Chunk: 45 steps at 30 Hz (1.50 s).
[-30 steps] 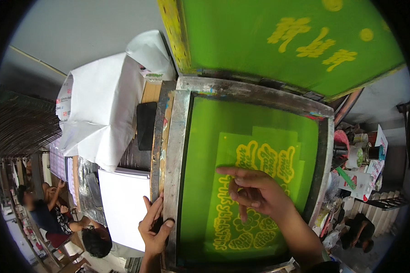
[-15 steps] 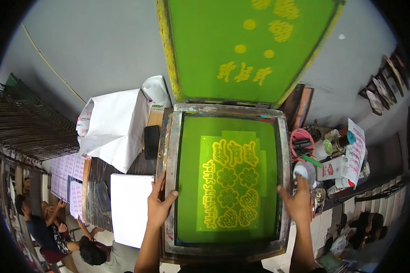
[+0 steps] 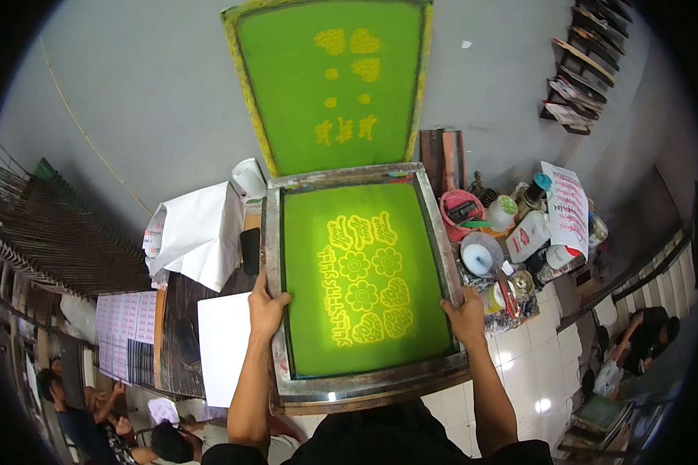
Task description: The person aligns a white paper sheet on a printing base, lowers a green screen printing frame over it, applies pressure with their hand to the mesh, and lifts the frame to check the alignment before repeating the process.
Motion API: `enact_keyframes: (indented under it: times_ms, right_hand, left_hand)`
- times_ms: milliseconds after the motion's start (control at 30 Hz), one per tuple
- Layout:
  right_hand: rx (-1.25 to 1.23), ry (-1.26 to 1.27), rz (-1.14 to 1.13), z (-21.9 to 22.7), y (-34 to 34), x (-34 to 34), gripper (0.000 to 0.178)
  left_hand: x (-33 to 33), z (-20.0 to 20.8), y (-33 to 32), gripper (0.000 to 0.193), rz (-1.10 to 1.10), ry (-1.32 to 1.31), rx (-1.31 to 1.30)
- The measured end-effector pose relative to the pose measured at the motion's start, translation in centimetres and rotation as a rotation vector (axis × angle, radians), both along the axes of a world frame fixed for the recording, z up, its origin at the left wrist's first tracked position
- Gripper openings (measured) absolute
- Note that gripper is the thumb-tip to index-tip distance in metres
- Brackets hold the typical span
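Two hands grip one green-meshed screen-printing frame with a yellow flower stencil (image 3: pixel 361 283): the left hand (image 3: pixel 266 308) closed over its left rail, the right hand (image 3: pixel 465 316) closed over its right rail. Left of the left hand lies a white paper sheet (image 3: pixel 223 345). Right of the right hand stand ink tubs (image 3: pixel 481 254).

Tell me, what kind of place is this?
Probably a screen-printing workshop. Both hands, the left hand and right hand, grip a green printing screen with a yellow stencil, another screen leans against the wall, and ink pots crowd a side table.
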State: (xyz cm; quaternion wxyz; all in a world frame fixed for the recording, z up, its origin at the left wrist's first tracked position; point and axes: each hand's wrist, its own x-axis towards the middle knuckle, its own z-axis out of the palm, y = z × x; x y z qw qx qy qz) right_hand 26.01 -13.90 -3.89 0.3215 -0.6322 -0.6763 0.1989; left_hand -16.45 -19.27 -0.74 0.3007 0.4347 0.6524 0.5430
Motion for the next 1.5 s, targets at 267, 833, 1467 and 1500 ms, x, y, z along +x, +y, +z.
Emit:
enact_keyframes:
  times_ms: [267,833,1467,1500]
  right_hand:
    - [-0.041,1.414,-0.023,13.5,-15.2,12.2,0.045]
    - [0.846,1.539,-0.609,5.3,-43.2,20.8,0.059]
    - [-0.245,1.046,-1.445,-39.3,-22.1,37.6,0.036]
    - [-0.406,0.954,-1.499,-40.7,-20.4,36.7,0.038]
  left_hand:
    - [7.4,13.1,-4.6,0.094,-0.241,-0.262,0.228]
    - [36.3,11.6,-1.4,0.086,-1.489,0.038,0.117]
    - [25.4,-3.3,-11.5,0.073,-0.893,0.74,-0.378]
    - [25.4,-3.6,-11.4,0.074,-0.88,0.729,-0.398]
